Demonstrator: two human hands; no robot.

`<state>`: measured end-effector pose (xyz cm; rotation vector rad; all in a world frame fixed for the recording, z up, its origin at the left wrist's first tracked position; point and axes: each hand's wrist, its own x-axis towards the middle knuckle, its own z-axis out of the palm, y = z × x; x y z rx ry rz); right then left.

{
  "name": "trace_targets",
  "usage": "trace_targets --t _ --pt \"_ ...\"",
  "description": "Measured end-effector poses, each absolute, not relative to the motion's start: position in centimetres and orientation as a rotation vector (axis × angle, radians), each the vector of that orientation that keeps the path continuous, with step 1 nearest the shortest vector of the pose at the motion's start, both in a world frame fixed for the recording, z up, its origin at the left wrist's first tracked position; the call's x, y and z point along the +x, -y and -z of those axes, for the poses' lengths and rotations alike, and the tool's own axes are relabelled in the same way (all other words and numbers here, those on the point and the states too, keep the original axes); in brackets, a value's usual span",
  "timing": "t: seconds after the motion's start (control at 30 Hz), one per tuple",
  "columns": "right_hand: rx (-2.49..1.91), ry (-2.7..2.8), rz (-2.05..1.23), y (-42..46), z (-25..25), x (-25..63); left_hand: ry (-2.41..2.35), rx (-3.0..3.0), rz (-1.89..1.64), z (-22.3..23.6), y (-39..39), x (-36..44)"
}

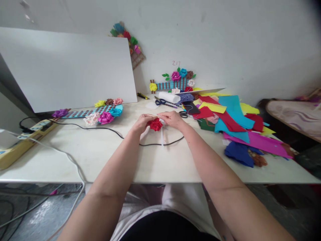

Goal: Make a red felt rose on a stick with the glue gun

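Observation:
My left hand (142, 123) is closed on a red crepe paper flower (155, 125), its fingers at the flower's left and upper edge. Over the flower's right upper side, my right hand (172, 119) has its thumb and fingers pinched together; what lies in the pinch is too small to make out. A narrow whitish strip (162, 138) runs down below the flower toward the table, and I cannot tell whether it is joined to it. Beneath the hands, a black cord (150, 144) lies across the white table (100, 157).
Crepe paper sheets (233, 110) are heaped on the right. Scissors (162, 102), a white roll (169, 97) and a yellow cutter (142, 96) lie behind my hands. A flower-decorated lattice piece (87, 113) and a power strip (32, 129) stand left, before a white board (70, 70).

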<state>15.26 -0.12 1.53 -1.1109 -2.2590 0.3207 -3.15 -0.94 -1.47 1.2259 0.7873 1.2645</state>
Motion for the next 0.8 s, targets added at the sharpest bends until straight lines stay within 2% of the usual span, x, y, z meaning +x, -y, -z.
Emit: trace_targets --t 0.23,0.8 --pt "-1.076 2.159 -0.486 -0.62 -0.85 15.10 -0.779 1.253 -1.226 1.44 0.99 -3.06" --pt "-1.184 2.178 -0.232 0.26 -1.34 14.72 -0.823 1.158 -1.205 1.35 0.99 -2.82"
